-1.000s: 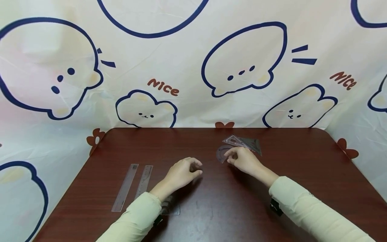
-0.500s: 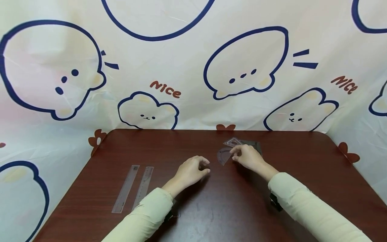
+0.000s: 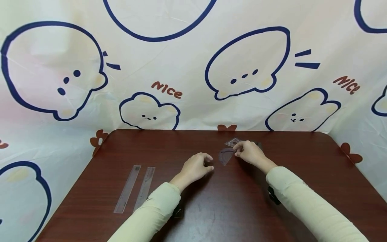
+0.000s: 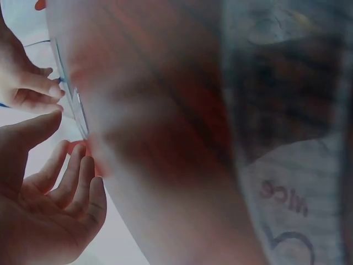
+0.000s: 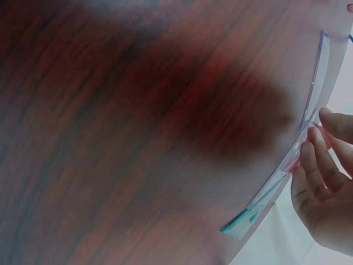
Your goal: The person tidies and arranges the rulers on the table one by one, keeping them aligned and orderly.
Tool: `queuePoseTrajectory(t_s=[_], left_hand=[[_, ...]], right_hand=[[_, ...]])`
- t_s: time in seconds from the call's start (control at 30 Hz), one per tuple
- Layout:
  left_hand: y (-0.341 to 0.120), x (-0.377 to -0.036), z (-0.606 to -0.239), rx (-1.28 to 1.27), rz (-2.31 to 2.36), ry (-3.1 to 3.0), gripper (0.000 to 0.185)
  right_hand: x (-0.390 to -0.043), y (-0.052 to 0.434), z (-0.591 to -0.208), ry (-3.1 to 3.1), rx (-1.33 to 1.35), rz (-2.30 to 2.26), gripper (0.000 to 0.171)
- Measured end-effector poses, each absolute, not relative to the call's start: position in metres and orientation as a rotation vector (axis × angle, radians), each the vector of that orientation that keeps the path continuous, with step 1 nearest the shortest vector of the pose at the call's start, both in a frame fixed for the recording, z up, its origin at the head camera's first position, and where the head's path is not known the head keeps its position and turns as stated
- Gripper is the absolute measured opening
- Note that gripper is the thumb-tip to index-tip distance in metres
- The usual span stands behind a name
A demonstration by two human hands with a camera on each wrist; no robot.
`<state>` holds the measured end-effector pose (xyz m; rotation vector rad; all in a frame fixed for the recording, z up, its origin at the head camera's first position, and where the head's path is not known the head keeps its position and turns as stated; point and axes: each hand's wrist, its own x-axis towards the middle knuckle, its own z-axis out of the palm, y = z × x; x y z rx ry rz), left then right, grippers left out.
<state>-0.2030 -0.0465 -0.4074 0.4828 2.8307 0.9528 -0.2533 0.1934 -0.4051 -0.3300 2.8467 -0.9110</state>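
On the left side of the dark red wooden desk (image 3: 90, 188), two long clear plastic rulers (image 3: 135, 188) lie flat, side by side and almost touching, well apart from both hands. They look put down neatly, out of the way.

Nearer the middle, the left hand (image 3: 197, 167) rests on the desk just beside the clear half-round plastic protractor (image 3: 226, 156). Its fingers curl loosely and hold nothing. The arm in a pale yellow sleeve (image 3: 151, 215) reaches forward from the near edge.

Next comes the protractor, lying near the middle of the desk, a little toward the back. The right hand (image 3: 250, 153) pinches its rim with the fingertips (image 5: 309, 157), likely because the thin flat piece is hard to lift. The wrist is low.

Behind that hand, clear plastic triangle rulers (image 3: 232, 142) lie partly hidden.
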Motion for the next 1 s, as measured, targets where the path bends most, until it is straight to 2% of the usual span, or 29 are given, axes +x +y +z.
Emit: queuePoseTrajectory(t_s=[1.0], left_hand=[[-0.011, -0.227, -0.422, 0.437, 0.856, 2.899, 0.043]], right_hand=[[-0.272, 0.188, -0.414, 2.856, -0.263, -0.905, 0.022]])
